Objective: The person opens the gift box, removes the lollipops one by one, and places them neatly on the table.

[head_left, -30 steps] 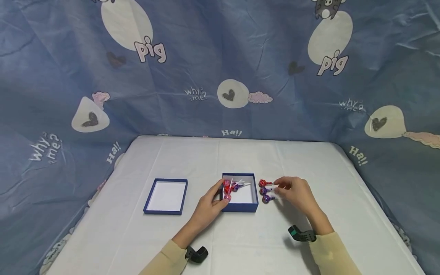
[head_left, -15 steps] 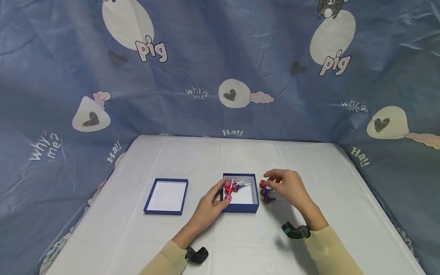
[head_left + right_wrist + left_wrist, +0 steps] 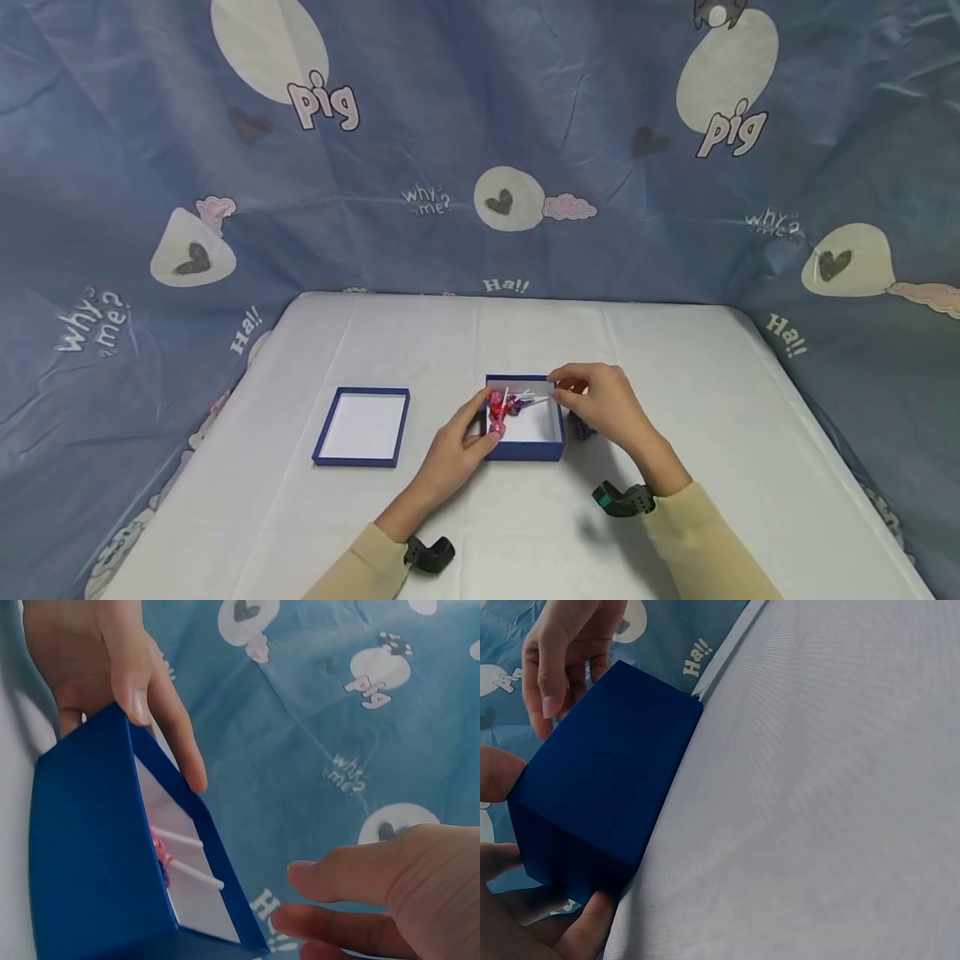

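Right hand (image 3: 603, 404) has travelled leftward and slightly away from the wearer: fingertips at the sticks of the lollipops (image 3: 581, 427) 1.0 s ago, beside the red lollipop's head 0.5 s ago, now at the right rim of the box (image 3: 523, 451). Right sleeve (image 3: 705, 542), black wrist device (image 3: 624, 500) and the arm's shadow (image 3: 633, 550) displaced left with it. Red lollipop, visible in both earlier pictures, now masked by the hand; purple heads only partly visible, sticks covered. Backdrop (image 3: 420, 125) sits slightly higher in head view than at 0.5 s ago
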Motion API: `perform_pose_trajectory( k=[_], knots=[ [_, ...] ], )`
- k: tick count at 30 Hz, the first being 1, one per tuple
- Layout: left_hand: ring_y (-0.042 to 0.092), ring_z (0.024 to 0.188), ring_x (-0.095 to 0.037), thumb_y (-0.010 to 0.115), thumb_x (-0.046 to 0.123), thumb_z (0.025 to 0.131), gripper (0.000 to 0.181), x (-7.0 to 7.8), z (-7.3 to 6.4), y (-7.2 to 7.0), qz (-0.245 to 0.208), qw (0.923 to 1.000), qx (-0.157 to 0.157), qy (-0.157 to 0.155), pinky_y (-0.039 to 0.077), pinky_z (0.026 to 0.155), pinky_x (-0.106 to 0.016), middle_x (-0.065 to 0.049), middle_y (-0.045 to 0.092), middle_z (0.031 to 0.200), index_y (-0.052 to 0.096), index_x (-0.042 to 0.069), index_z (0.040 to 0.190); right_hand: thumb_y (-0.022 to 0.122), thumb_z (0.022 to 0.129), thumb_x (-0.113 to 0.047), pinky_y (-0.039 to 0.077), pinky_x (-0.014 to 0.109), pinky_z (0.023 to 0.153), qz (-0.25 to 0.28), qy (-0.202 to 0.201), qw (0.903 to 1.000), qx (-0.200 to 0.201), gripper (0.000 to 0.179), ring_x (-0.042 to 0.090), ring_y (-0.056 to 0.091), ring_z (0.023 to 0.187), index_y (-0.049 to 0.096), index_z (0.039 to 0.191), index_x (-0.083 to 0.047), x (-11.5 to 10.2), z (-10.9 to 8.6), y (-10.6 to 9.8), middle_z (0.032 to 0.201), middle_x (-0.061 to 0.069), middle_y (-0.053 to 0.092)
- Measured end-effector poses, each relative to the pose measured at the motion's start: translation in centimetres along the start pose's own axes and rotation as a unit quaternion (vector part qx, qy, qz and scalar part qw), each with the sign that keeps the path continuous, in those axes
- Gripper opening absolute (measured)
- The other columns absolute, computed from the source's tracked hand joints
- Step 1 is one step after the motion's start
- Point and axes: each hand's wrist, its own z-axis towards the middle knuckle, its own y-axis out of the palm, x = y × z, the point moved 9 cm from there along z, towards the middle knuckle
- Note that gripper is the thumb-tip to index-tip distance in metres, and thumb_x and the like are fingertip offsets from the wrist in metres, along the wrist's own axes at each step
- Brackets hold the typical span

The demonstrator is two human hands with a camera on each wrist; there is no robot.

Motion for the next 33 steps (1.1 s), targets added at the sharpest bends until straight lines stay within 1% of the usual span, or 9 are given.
perform_pose_trajectory(
  k=[5,10,14,15,17,21,23,26,33],
  knots=[
    [0.037,0.143,-0.022,0.069,0.021,0.097,0.07,-0.2,0.0,0.1,-0.014,0.9999,0.0,-0.003,0.042,0.109,-0.039,-0.002,0.036,0.159,0.034,0.028,0.158,0.08,0.086,-0.016,0.051,0.031,0.062,0.001,-0.001,1.0,-0.01,0.018,0.011,0.061,0.074,0.08,0.105,-0.017,-0.8,0.2,0.9,0.083,-0.012,0.071],
    [0.039,0.142,-0.028,0.068,0.016,0.098,0.069,-0.2,-0.2,0.3,-0.032,0.9995,-0.004,-0.006,0.046,0.105,-0.044,-0.007,0.035,0.159,0.034,0.023,0.158,0.08,0.086,-0.017,0.051,0.03,0.059,-0.001,-0.007,0.9995,-0.032,0.02,0.012,0.06,0.071,0.08,0.106,-0.017,-1.5,0.4,2.1,0.084,-0.012,0.071],
    [0.039,0.141,-0.035,0.066,0.011,0.098,0.068,2.1,-0.6,-0.1,-0.041,0.9991,-0.008,-0.003,0.045,0.105,-0.049,-0.016,0.035,0.159,0.034,0.013,0.158,0.08,0.086,-0.017,0.05,0.03,0.056,0.0,-0.009,0.9989,-0.046,0.021,0.014,0.059,0.068,0.079,0.108,-0.015,-2.0,0.7,2.8,0.085,-0.01,0.072],
    [0.038,0.141,-0.036,0.065,0.009,0.098,0.068,2.1,-0.5,-0.1,-0.041,0.9991,-0.009,-0.004,0.045,0.105,-0.049,-0.017,0.034,0.159,0.033,0.012,0.158,0.08,0.087,-0.018,0.05,0.031,0.056,-0.001,-0.008,0.9987,-0.05,0.022,0.014,0.059,0.067,0.079,0.108,-0.015,-2.1,0.8,3.0,0.086,-0.01,0.072],
    [0.039,0.141,-0.036,0.065,0.01,0.098,0.067,2.2,-0.5,-0.2,-0.043,0.999,-0.009,-0.001,0.046,0.104,-0.048,-0.017,0.034,0.159,0.033,0.013,0.158,0.08,0.087,-0.018,0.05,0.03,0.057,-0.004,-0.008,0.9983,-0.057,0.023,0.013,0.058,0.066,0.079,0.11,-0.014,-2.2,1.0,3.4,0.086,-0.009,0.072],
    [0.041,0.14,-0.029,0.066,0.014,0.099,0.069,0.0,-0.1,0.2,-0.034,0.9994,-0.005,-0.003,0.048,0.102,-0.043,-0.009,0.035,0.159,0.034,0.023,0.158,0.079,0.087,-0.017,0.051,0.03,0.059,-0.005,-0.013,0.9976,-0.068,0.025,0.009,0.059,0.066,0.079,0.111,-0.013,-2.4,1.3,4.2,0.088,-0.008,0.073],
    [0.042,0.14,-0.026,0.067,0.018,0.098,0.069,-0.1,-0.1,0.2,-0.03,0.9995,-0.004,0.0,0.049,0.102,-0.04,-0.006,0.036,0.159,0.034,0.025,0.158,0.079,0.087,-0.017,0.051,0.03,0.059,-0.004,-0.015,0.9972,-0.073,0.025,0.008,0.059,0.065,0.078,0.111,-0.012,-2.5,1.4,4.5,0.087,-0.008,0.073],
    [0.042,0.14,-0.023,0.068,0.019,0.098,0.069,-0.1,0.0,0.1,-0.027,0.9996,-0.005,0.003,0.048,0.103,-0.038,-0.004,0.037,0.159,0.035,0.024,0.158,0.08,0.086,-0.018,0.05,0.03,0.057,-0.002,-0.012,0.9967,-0.08,0.026,0.009,0.058,0.061,0.078,0.112,-0.013,-2.5,1.6,4.9,0.085,-0.009,0.073],
    [0.042,0.14,-0.022,0.067,0.019,0.098,0.07,0.1,0.0,0.1,-0.025,0.9996,-0.01,0.003,0.049,0.102,-0.036,-0.005,0.036,0.159,0.033,0.021,0.159,0.08,0.086,-0.018,0.047,0.031,0.058,-0.009,0.005,0.9959,-0.09,0.029,0.011,0.056,0.064,0.077,0.114,-0.013,-2.4,2.0,5.7,0.08,-0.011,0.07]
  ],
)
